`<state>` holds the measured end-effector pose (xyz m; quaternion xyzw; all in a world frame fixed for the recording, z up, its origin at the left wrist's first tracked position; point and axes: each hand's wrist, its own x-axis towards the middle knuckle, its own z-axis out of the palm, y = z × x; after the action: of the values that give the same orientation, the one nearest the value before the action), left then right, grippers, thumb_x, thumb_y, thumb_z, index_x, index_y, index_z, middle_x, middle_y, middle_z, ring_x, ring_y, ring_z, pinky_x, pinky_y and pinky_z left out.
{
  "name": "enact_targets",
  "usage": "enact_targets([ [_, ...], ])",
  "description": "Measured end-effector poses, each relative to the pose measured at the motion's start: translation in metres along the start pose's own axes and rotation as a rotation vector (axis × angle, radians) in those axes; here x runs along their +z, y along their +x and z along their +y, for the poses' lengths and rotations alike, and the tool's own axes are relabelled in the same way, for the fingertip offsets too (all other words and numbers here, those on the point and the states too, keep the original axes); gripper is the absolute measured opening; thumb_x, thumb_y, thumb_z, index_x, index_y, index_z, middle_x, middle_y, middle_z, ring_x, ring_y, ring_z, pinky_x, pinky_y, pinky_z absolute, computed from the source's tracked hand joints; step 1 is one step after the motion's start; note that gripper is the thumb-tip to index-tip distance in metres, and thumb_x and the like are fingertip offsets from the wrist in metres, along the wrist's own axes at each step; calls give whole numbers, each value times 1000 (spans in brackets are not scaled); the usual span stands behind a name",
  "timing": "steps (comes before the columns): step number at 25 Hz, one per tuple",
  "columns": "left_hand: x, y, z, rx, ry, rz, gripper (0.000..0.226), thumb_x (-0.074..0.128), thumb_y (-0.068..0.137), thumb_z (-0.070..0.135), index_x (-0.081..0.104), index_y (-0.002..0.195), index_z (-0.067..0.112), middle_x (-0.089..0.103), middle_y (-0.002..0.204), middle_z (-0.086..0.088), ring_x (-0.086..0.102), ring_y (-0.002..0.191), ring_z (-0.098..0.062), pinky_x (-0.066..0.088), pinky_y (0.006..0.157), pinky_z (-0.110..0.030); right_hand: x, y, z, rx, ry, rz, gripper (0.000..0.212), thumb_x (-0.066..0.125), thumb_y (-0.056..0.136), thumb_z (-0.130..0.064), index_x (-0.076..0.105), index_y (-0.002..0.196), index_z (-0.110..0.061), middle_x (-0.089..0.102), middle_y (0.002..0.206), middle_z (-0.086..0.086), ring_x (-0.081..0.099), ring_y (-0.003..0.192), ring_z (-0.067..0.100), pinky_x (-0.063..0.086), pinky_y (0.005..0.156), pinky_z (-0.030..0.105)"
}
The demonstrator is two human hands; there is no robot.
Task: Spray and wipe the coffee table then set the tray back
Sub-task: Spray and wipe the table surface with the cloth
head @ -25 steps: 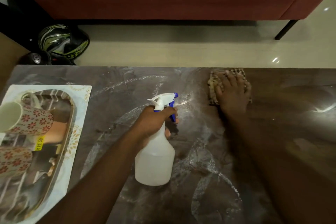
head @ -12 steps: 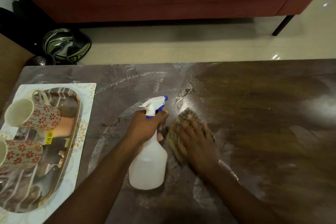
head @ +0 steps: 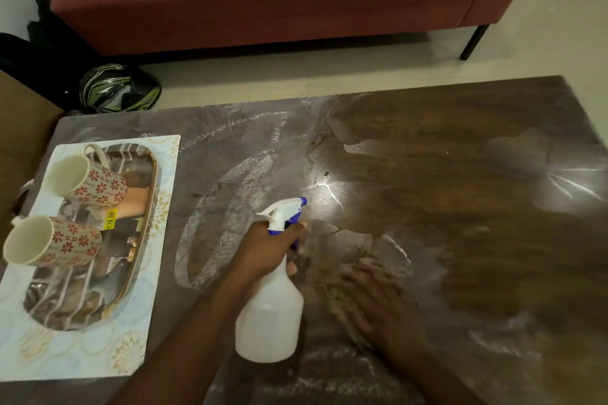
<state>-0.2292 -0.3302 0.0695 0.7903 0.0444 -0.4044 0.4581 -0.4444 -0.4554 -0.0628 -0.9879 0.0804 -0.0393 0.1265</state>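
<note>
1. Head view: the left hand [head: 266, 250] grips the spray bottle [head: 274, 299] by its neck, standing it on the surface [head: 460, 174], likely ready for respraying.
2. Just right of the bottle, the blurred right hand [head: 371, 299] lies flat, pressing the cloth [head: 342, 283] down to wipe.
3. Well left of the bottle, the tray [head: 82, 339] with two mugs [head: 85, 181] sits aside, probably freeing space.
</note>
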Motion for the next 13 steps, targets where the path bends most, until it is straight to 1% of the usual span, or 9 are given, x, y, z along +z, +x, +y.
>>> enact_targets([
  [1, 0, -8, -5, 10, -3, 20, 19, 66, 90, 23, 65, 78, 8, 64, 60, -10, 53, 36, -18, 45, 41, -21, -11, -20, 27, 88, -49, 57, 48, 25, 99, -46, 33, 144, -31, 21, 155, -9, 35, 134, 24, 21, 110, 42],
  [3, -7, -20, -18, 31, 7, 38, 16, 68, 88, 22, 64, 80, 8, 64, 58, -7, 54, 36, -19, 44, 41, -20, -32, -23, 66, 497, -85, 136, 48, 29, 95, -41, 47, 135, -20, 36, 149, 2, 36, 131, 30, 19, 107, 46],
  [4, -9, -21, -21, 27, 10, 33, 16, 70, 86, 24, 67, 83, 8, 67, 63, -9, 55, 37, -20, 45, 41, -21, -36, -4, 73, 692, -70, 185, 48, 32, 92, -36, 52, 130, -15, 43, 144, 8, 36, 130, 33, 18, 107, 46],
  [5, -11, -28, -29, 23, 16, 29, 14, 71, 85, 24, 68, 84, 10, 69, 66, -10, 56, 38, -21, 46, 42, -21, -36, 17, 55, 791, -49, 183, 47, 35, 90, -30, 54, 128, -11, 47, 141, 13, 36, 129, 34, 15, 108, 43],
  [7, -7, -44, -44, 27, 17, 28, 11, 69, 84, 17, 66, 76, 12, 64, 61, -9, 54, 38, -21, 45, 43, -22, -13, 24, -20, 614, -101, 80, 40, 43, 90, -19, 55, 127, -9, 46, 140, 14, 43, 124, 34, 7, 113, 35],
  [8, -6, -50, -51, 23, 21, 39, 11, 68, 84, 13, 64, 73, 11, 62, 58, -8, 53, 37, -21, 45, 43, -22, 9, 7, -57, 403, -122, 97, 36, 42, 94, -20, 55, 126, -12, 44, 141, 9, 47, 123, 32, 5, 115, 36],
  [10, -8, -58, -60, 6, 28, 23, 5, 68, 82, 10, 67, 79, 7, 66, 60, -12, 56, 40, -22, 47, 46, -25, 26, -51, -79, 41, -98, 43, 42, 30, 100, -34, 45, 138, -23, 38, 149, 1, 37, 134, 26, 10, 116, 42],
  [12, -15, -62, -68, -6, 16, 18, 10, 70, 82, 10, 68, 89, 3, 71, 69, -16, 58, 42, -24, 49, 46, -27, 16, -91, -34, -3, -166, 54, 47, 28, 99, -37, 31, 145, -28, 28, 154, -2, 22, 141, 22, 13, 115, 44],
  [13, -17, -65, -71, 0, 16, 24, 9, 69, 83, 9, 67, 89, 2, 70, 64, -13, 57, 40, -23, 48, 44, -25, 5, -99, -9, 123, -194, 54, 49, 30, 96, -36, 34, 144, -26, 31, 153, 2, 21, 142, 25, 16, 113, 48],
])
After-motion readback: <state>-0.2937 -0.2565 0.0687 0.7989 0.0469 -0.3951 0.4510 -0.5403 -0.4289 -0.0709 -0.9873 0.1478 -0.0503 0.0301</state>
